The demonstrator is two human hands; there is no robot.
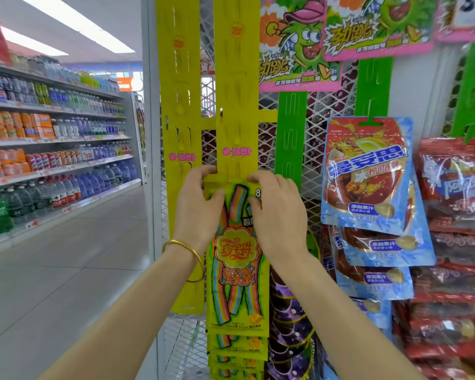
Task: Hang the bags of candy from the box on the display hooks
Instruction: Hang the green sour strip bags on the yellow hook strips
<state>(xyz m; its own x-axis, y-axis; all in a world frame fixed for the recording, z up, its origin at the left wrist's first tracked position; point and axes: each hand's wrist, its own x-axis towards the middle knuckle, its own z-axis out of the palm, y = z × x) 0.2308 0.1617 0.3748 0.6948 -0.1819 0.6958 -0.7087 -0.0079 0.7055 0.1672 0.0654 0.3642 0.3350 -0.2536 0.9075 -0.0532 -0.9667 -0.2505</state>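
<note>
Two bare forearms rise from the bottom edge, the left one wearing a gold bangle [185, 255]. The left hand [196, 204] and right hand [279, 212] each pinch a top corner of a yellow candy bag [237, 259], thumbs on its front and fingers curled over its upper edge. The bag's top sits against a yellow hanging strip [236, 105], at the tab just below a pink logo. More yellow bags [236, 349] overlap beneath it on that strip. A second yellow strip [180, 119] hangs just to the left. Both hang in front of a white mesh panel [321, 113], which also carries green strips [290, 133] with blue bags [368, 174], red bags [455, 201] at the far right, and purple bags [288, 311] low down. Cartoon header cards [299, 42] hang above. To the left runs a shop aisle: a pale tiled floor [66, 256], long shelves of bottled drinks [52, 146], and ceiling strip lights [74, 23].
</note>
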